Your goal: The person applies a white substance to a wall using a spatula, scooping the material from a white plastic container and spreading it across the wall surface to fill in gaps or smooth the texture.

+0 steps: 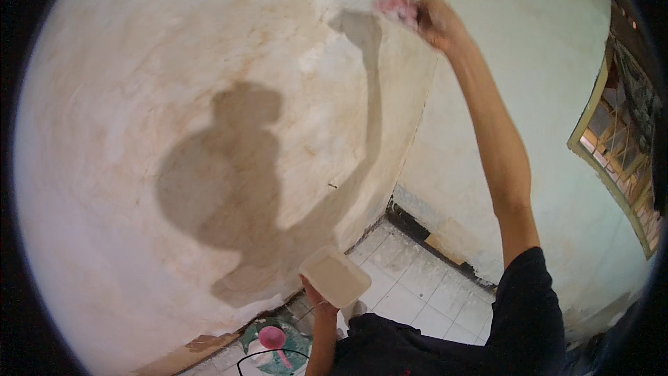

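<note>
My right hand (437,24) is raised high near the corner of the room, its fingers closed around a pink sponge or wadded cloth (395,8), smeared by motion. That pink thing is at the stained, off-white wall (278,49); whether it touches the surface I cannot tell. Low in front of me, my left hand (321,303) grips the side of a pale rectangular plastic tub (335,277). Something smooth and beige fills the tub's inside, or its bottom is that colour; which one is unclear.
Below my left arm, a pink dipper (272,338) lies in a green basin (299,345) with a dark handle. A nail (332,186) sticks out of the wall. White floor tiles (400,303) meet a broken dark skirting (431,237). At right is a barred window (619,132).
</note>
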Action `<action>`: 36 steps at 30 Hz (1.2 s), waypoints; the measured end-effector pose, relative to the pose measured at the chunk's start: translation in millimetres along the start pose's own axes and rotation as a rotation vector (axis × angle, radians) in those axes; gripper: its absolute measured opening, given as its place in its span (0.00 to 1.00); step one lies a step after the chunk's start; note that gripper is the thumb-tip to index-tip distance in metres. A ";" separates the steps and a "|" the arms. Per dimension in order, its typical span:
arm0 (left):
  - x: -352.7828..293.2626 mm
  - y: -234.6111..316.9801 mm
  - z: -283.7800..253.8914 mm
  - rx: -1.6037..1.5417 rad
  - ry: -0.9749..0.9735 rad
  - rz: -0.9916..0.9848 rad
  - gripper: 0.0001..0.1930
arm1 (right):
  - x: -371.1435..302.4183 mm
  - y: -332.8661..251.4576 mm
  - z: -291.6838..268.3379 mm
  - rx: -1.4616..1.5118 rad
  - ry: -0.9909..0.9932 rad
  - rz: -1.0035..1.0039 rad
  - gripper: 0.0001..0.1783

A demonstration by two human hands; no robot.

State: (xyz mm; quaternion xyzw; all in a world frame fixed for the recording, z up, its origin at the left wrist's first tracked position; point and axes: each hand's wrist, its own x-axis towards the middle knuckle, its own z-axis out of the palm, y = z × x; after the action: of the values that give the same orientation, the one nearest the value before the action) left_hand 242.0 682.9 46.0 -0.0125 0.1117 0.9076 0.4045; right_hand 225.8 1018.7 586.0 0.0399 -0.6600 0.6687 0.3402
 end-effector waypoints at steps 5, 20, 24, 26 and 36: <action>8.5 -9.6 20.5 0.015 -0.037 -0.024 0.35 | -40.2 106.9 -73.7 -0.002 0.310 0.110 0.15; 38.7 -9.3 -0.7 0.078 0.034 0.041 0.34 | 87.3 64.6 -66.9 -0.083 0.364 0.029 0.11; 48.6 -13.6 13.4 0.088 -0.005 0.013 0.34 | 135.6 14.3 -72.2 -0.018 0.271 -0.059 0.11; 52.2 -10.9 17.1 0.081 -0.004 -0.008 0.35 | 156.2 -11.9 -49.3 -0.082 0.296 -0.066 0.12; 61.8 -16.5 17.5 0.051 -0.031 -0.071 0.38 | 164.6 -94.8 -6.9 -0.289 0.199 -0.077 0.12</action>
State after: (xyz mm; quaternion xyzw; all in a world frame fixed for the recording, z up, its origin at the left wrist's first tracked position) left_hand 213.7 742.5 52.9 0.0080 0.1278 0.8897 0.4382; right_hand 150.6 1081.5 749.0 -0.0507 -0.7103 0.5539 0.4314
